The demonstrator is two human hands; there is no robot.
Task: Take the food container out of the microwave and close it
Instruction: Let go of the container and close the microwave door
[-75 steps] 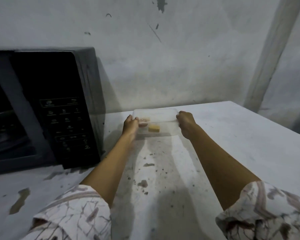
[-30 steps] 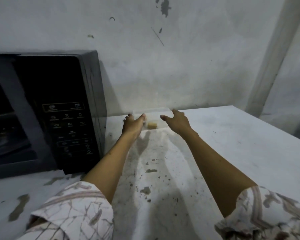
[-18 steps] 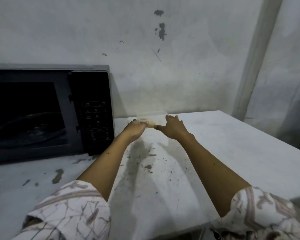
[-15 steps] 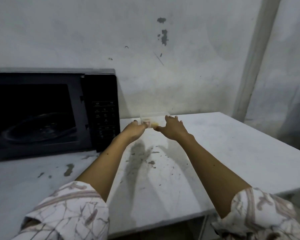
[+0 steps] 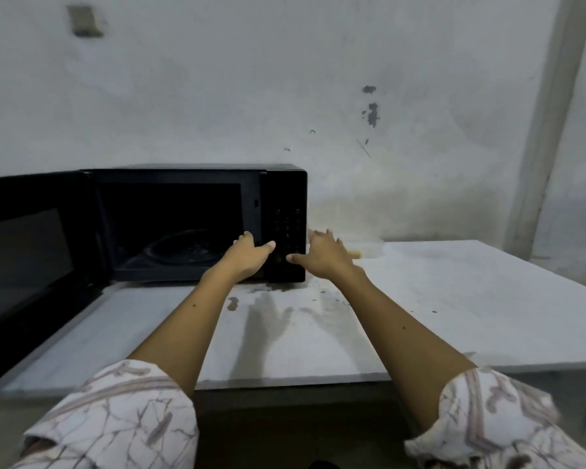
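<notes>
The clear plastic food container point(image 5: 366, 249) rests on the white table by the wall, just right of the black microwave point(image 5: 285, 194). A yellowish piece of food shows through its side. The microwave's door point(image 5: 31, 252) hangs wide open at the left and the dark cavity shows its glass turntable point(image 5: 183, 248). My left hand point(image 5: 247, 258) hovers open in front of the cavity's right edge. My right hand point(image 5: 322, 257) hovers open in front of the control panel's right side, left of the container, holding nothing.
The white table point(image 5: 454, 299) carries dark stains in front of the microwave. Its front edge runs across the lower middle of the view. A stained white wall stands behind, with a pale vertical post point(image 5: 552, 123) at the right.
Both hands have let go of the container and drawn back to the left, toward the microwave. My view has pulled back and swung left, so the open door and cavity now show.
</notes>
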